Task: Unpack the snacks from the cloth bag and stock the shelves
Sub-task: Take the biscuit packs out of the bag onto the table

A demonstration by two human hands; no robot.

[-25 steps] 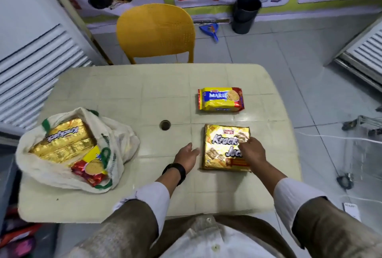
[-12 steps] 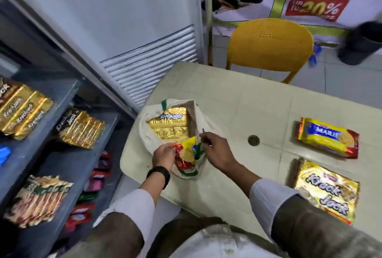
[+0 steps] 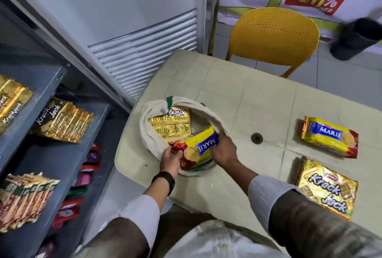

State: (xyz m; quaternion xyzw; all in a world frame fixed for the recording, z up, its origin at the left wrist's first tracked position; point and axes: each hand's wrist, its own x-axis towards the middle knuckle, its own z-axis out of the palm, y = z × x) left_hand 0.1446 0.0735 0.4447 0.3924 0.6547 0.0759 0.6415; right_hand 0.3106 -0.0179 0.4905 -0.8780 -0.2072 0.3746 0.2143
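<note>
A white cloth bag (image 3: pixel 154 133) lies open at the left corner of the beige table (image 3: pixel 258 100). Gold Krack Jack packs (image 3: pixel 170 124) lie inside it. A yellow Marie biscuit pack (image 3: pixel 199 146) sticks partly out of the bag's mouth. My right hand (image 3: pixel 224 151) grips the pack's blue-labelled end. My left hand (image 3: pixel 171 159) pinches its red end beside the bag's rim. On the table at the right lie another Marie pack (image 3: pixel 329 137) and a Krack Jack pack (image 3: pixel 327 188).
Grey shelves (image 3: pixel 51 154) stand at the left, carrying gold Krack Jack packs (image 3: pixel 64 120), striped snack packs (image 3: pixel 24 200) and small red packets lower down. A yellow chair (image 3: pixel 275 36) stands behind the table and a black bin (image 3: pixel 355 38) at the far right.
The view swung from the table's right side to the bag. Both hands left the Krack Jack pack, reached into the bag and took hold of the Marie pack, which now comes out further.
</note>
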